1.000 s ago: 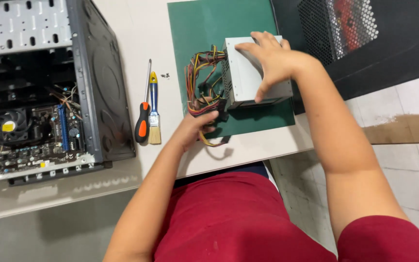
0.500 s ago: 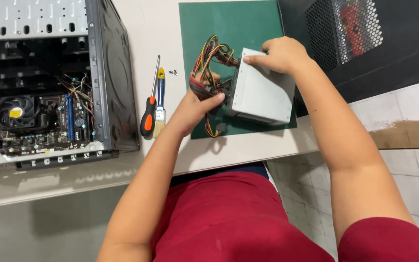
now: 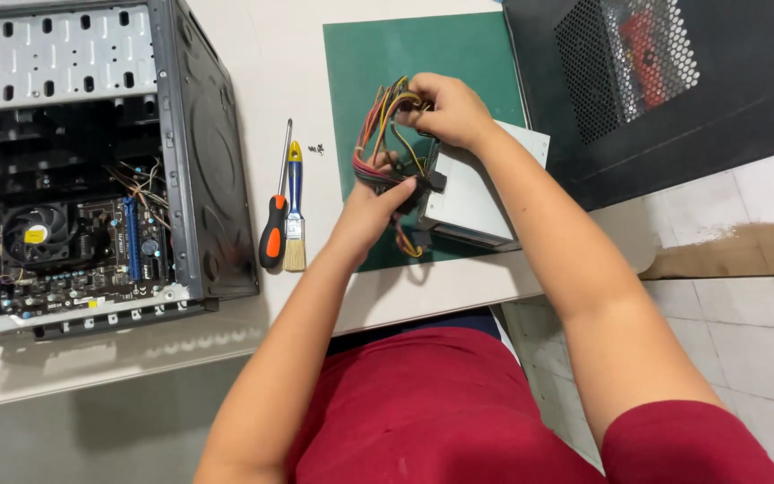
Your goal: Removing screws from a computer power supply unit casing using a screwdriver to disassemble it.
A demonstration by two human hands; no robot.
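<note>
- Both hands were clamped on the multicoloured cable bundle [image 3: 385, 134]: left hand [image 3: 371, 208] low, right hand [image 3: 448, 109] on top.
- Cables sprouted from a grey metal power supply box [image 3: 477, 202] lying on the green cutting mat [image 3: 405, 54] on the white desk [image 3: 262, 63].
- Orange-handled screwdriver [image 3: 274, 224] and small brush [image 3: 295, 215] lay just left of the mat.

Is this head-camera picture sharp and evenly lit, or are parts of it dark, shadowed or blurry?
Head view: mostly sharp and softly lit; the white table is bright without harsh glare. The open black computer case is dim inside. A faint shadow falls under the left hand on the green cutting mat. The right hand and the multicoloured cable bundle look only slightly soft.
</note>
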